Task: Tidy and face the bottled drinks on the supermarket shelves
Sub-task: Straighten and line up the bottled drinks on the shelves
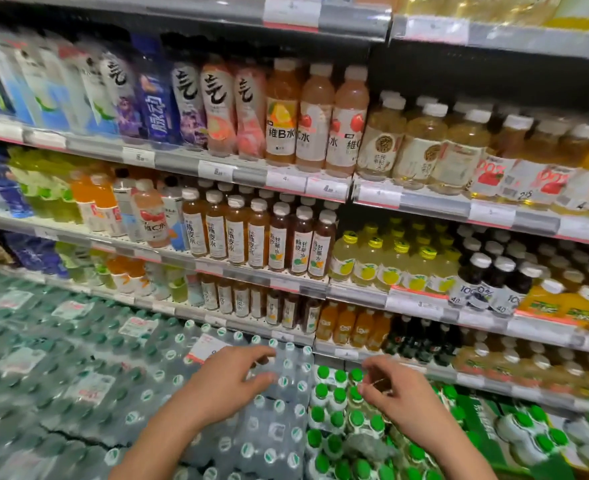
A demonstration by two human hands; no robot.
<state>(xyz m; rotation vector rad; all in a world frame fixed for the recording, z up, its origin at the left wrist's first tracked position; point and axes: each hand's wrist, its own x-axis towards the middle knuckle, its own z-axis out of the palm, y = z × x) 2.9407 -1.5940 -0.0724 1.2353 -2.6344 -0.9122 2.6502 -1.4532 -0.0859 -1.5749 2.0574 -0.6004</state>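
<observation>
Supermarket shelves hold rows of bottled drinks. Brown tea bottles with white caps [258, 233] stand on the middle shelf, and peach-coloured vitamin water bottles [315, 119] on the shelf above. My left hand [227, 379] hovers low in front of me, over shrink-wrapped packs of water bottles [279, 410], fingers loosely spread, holding nothing. My right hand [397, 393] hangs over green-capped bottles [338, 410], fingers loosely curled, with nothing visible in it. Neither hand touches a shelf bottle.
Yellow lemon drinks [390, 268] and dark juice bottles [493, 282] fill the shelf to the right. Price strips [286, 181] line the shelf edges. Stacked water packs [61, 358] fill the floor area at the left. Orange drinks [355, 329] sit on the lowest shelf.
</observation>
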